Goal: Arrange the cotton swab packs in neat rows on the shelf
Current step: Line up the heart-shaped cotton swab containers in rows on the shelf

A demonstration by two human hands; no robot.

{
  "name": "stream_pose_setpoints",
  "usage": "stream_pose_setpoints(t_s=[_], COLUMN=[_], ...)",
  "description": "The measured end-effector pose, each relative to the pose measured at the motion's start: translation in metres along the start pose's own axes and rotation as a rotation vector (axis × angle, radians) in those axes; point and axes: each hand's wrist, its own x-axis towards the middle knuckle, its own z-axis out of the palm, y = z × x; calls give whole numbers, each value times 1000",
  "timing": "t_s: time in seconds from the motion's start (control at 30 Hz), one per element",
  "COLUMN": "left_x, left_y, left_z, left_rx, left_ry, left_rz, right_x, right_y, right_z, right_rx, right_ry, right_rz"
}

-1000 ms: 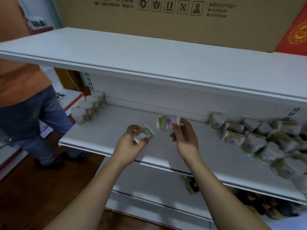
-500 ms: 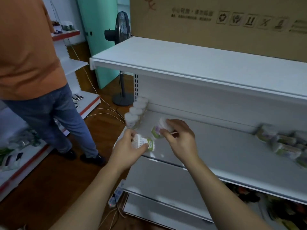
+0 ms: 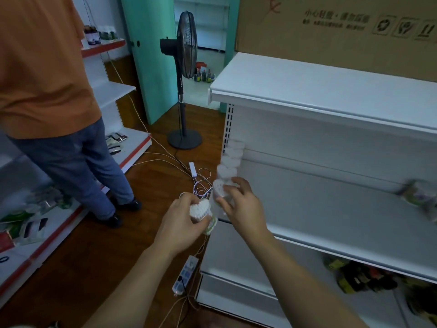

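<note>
White heart-shaped cotton swab packs fill both your hands: right hand (image 3: 238, 204) pinches one pack (image 3: 220, 189) at the row's (image 3: 230, 159) front on the white metal shelf (image 3: 331, 209), so seat it flush, then the pack (image 3: 199, 209) gripped in your left hand (image 3: 182, 223)

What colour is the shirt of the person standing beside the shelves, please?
Orange. The shirt shows plainly at the upper left of the head view, above blue jeans.

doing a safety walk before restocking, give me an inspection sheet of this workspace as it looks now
surface: white metal shelf, mostly bare.
job's things: row of heart-shaped white cotton swab packs at the shelf's left end; blurred loose packs at right.
clutter: dark goods on the lower shelf.
hands: left hand grips one pack; right hand holds another beside the row.
cables: white wires and power strip on the floor.
surroundings: black pedestal fan, person in orange shirt, cardboard box.
</note>
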Motion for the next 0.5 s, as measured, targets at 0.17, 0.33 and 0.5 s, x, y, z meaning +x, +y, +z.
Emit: stream_pose_setpoints(t_s=[0.17, 0.33, 0.5], left_x=[2, 5, 8], left_y=[-2, -5, -8], left_z=[1, 1, 2], left_rx=[3, 9, 6], left_ry=[-32, -33, -41], left_rz=[21, 32, 44], right_x=[7, 10, 7], right_y=[5, 7, 9], right_z=[14, 18, 19], right_rx=[-66, -145, -176], right_ry=[24, 85, 64], right_rz=[-2, -70, -86])
